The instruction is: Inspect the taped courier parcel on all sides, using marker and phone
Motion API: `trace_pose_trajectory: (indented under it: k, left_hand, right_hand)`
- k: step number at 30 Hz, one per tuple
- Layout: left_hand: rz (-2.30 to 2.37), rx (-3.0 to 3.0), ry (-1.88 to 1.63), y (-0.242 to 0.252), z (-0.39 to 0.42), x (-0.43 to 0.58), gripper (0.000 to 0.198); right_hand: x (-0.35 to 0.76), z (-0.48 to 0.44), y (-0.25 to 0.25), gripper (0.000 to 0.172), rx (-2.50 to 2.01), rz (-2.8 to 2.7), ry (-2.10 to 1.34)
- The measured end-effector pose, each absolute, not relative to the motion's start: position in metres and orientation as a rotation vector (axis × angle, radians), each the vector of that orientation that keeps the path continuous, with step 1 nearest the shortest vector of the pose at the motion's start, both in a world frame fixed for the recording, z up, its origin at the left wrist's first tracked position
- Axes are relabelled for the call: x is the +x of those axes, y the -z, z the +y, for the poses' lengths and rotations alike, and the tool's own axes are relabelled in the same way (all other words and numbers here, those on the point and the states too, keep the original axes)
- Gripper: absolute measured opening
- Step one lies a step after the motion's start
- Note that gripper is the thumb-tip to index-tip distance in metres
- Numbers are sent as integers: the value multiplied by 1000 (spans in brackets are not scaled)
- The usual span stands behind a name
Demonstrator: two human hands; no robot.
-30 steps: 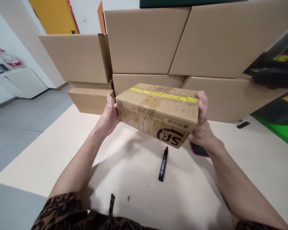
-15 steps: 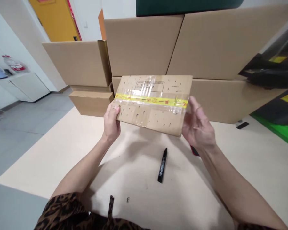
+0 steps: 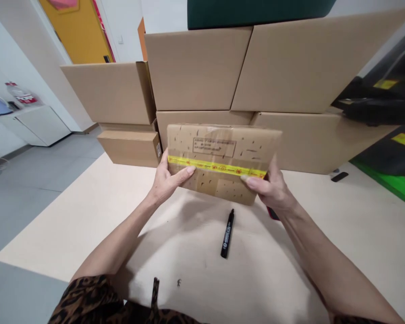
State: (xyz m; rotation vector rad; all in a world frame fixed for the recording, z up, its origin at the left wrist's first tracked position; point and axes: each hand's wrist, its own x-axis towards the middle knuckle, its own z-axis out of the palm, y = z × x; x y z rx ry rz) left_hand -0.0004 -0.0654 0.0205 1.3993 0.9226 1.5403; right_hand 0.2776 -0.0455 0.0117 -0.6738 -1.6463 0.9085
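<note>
A small cardboard box (image 3: 219, 186) is held up off the table between both hands. Yellow printed tape runs across its face, with a printed rectangle above the tape and many short black marks all over. My left hand (image 3: 168, 177) grips the left edge, its thumb lying on the front. On the right edge, my right hand (image 3: 273, 186) is closed with the thumb pressed near the tape; its fingers go behind the box, out of sight. Below the box a black marker (image 3: 227, 234) lies on the pale table (image 3: 189, 238).
Large cardboard boxes (image 3: 195, 72) stand stacked along the back, with a smaller closed carton (image 3: 130, 147) at the left. A dark red-edged object (image 3: 273, 214) lies partly hidden under my right wrist. At the far right are a small black piece (image 3: 339, 177) and black bags (image 3: 374, 99).
The box has moved down a little and tipped so its face turns toward me. My right hand, loosely at the edge before, now clasps it; my left thumb has slid further onto the front.
</note>
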Motion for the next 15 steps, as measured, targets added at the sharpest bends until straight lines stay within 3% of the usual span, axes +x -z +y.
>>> trace_pose_trajectory:
  k: [4,7,12,15]
  left_hand:
    - [862,1294,-1678,-22,-56,-6,73]
    - [779,1104,-1709,-29,-53,-11,75]
    - [840,939,-1604,-39,-51,-21,54]
    - [870,961,-1522,-42,-50,-30,61]
  right_hand:
    - [281,-48,-3,134,-688,-1917,-554]
    - [281,-46,2,143,-631,-2011,-293]
    - [276,-38,4,136,-409,-2058,144]
    - [276,-35,6,121,-389,-2048,330]
